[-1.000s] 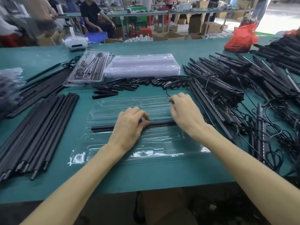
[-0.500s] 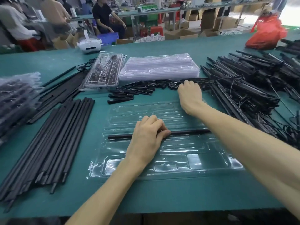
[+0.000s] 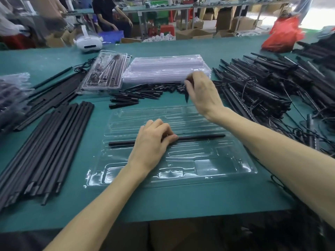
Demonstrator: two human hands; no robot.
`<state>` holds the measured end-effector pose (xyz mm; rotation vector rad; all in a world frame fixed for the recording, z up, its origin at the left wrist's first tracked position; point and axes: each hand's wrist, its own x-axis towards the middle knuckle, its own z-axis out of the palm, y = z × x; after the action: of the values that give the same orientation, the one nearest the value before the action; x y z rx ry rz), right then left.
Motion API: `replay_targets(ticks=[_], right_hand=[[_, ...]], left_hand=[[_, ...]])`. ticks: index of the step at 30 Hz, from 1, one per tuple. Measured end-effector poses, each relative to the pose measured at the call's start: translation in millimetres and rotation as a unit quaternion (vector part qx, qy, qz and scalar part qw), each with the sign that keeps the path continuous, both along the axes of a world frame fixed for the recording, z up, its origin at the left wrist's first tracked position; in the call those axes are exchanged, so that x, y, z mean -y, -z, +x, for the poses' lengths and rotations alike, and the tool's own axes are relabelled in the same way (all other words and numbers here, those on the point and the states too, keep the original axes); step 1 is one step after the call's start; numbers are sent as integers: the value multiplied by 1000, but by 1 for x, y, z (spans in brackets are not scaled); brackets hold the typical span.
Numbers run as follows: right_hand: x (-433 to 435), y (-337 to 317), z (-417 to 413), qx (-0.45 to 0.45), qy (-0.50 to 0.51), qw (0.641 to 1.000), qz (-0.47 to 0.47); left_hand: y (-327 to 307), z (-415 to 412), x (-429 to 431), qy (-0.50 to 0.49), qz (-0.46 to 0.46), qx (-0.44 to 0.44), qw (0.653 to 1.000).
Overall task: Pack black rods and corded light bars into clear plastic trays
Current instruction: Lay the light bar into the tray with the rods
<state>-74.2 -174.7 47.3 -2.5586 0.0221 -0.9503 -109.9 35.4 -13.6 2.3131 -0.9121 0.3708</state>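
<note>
The left hand (image 3: pixel 154 142) clamps the long black rod (image 3: pixel 199 137) in the clear tray (image 3: pixel 208 166); the right hand (image 3: pixel 203 93), grip barely pinching a short rod (image 3: pixel 186 97), may fumble it.

2 slim forearms (image 3: pixel 101 205) run bare to the left hand (image 3: pixel 152 142) and right hand (image 3: pixel 203 95), also bare.

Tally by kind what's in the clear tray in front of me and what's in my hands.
long black rod, in the tray, under the left hand: 1
short black piece, pinched in the right hand: 1
Total: 2
</note>
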Motion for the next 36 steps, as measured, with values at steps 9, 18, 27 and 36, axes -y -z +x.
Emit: replay_targets(ticks=[9, 18, 27, 36], right_hand=[[-12, -4, -107, -50, -91, 881, 461], [-6, 28, -151, -112, -74, 940, 315], [0, 40, -148, -138, -67, 947, 282], [0, 39, -147, -166, -58, 978, 112]], left_hand=[[-4, 0, 1, 6, -11, -11, 1000], [-8, 9, 9, -9, -5, -27, 1000], [-7, 10, 7, -7, -10, -20, 1000], [-6, 9, 6, -7, -10, -22, 1000]])
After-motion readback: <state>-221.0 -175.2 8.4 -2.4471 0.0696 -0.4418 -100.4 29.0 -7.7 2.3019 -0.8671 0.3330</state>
